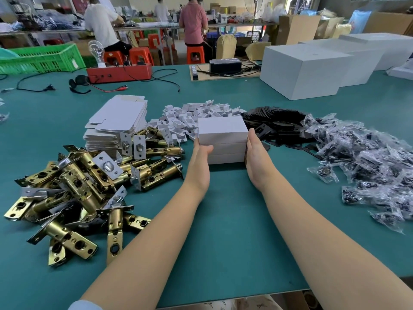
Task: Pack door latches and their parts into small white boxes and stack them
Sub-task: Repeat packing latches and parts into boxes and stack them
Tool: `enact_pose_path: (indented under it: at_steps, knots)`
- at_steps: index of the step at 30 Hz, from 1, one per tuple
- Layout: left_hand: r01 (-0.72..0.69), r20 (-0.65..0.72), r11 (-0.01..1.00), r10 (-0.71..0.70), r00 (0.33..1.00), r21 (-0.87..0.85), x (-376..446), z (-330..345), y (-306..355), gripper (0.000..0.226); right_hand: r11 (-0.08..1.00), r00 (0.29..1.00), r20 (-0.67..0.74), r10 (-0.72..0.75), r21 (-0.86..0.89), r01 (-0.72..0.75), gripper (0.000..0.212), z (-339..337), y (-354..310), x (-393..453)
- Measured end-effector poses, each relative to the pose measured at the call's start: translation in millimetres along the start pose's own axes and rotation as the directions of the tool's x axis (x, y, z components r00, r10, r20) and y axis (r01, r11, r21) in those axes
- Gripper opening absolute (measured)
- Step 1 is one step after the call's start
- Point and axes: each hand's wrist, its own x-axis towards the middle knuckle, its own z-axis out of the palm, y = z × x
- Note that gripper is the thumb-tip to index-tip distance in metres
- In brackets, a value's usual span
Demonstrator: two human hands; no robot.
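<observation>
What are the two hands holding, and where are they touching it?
A stack of small white boxes. The left hand presses flat against the stack's left side, and the right hand presses against its right side, squeezing it between them on the green table.

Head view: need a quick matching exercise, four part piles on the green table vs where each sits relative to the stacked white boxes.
Things:
1. brass door latches
2. flat unfolded box blanks
3. black strike plates
4. bagged black parts

Places:
A. far right
B. just behind and right of the stack of small white boxes
C. near left
D. behind the latches, left of the stack

Pairs: 1-C, 2-D, 3-B, 4-A
</observation>
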Motion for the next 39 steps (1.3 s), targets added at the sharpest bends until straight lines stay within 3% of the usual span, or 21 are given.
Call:
enact_pose_path:
  at_steps: [4, 8, 12, 18, 24, 39]
  knots:
    - [-0.041, 0.046, 0.999, 0.042, 0.998, -0.008, -12.3, 4.1, 1.1, 0.065, 1.000, 1.000, 0.012, 0.003, 0.014, -0.003, 0.048, -10.1, 1.6, -8.7]
    - [-0.044, 0.064, 0.999, 0.043, 0.997, 0.014, -21.9, 12.6, 2.4, 0.072, 1.000, 1.000, -0.011, 0.019, -0.003, -0.019, 0.068, -19.6, -0.8, -15.1]
    - [0.004, 0.071, 0.998, -0.008, 0.997, 0.061, -25.4, 22.0, 3.5, 0.090, 1.000, 1.000, -0.027, 0.008, 0.010, -0.008, 0.041, -27.7, -3.9, -21.8]
    - [0.017, 0.111, 0.992, -0.031, 0.993, 0.127, -27.7, 33.4, 1.7, 0.092, 1.000, 0.997, -0.069, -0.020, 0.007, 0.021, 0.029, -39.5, -6.5, -28.0]
    - [0.036, 0.138, 0.989, -0.056, 0.989, 0.141, -26.3, 44.2, 3.1, 0.094, 1.000, 0.997, -0.078, 0.006, -0.011, -0.007, 0.051, -50.9, -12.6, -33.5]
    - [0.048, 0.184, 0.982, -0.082, 0.980, 0.184, -16.6, 52.6, 8.7, 0.095, 1.000, 0.992, -0.125, -0.010, 0.008, 0.011, 0.059, -56.5, -20.7, -27.5]
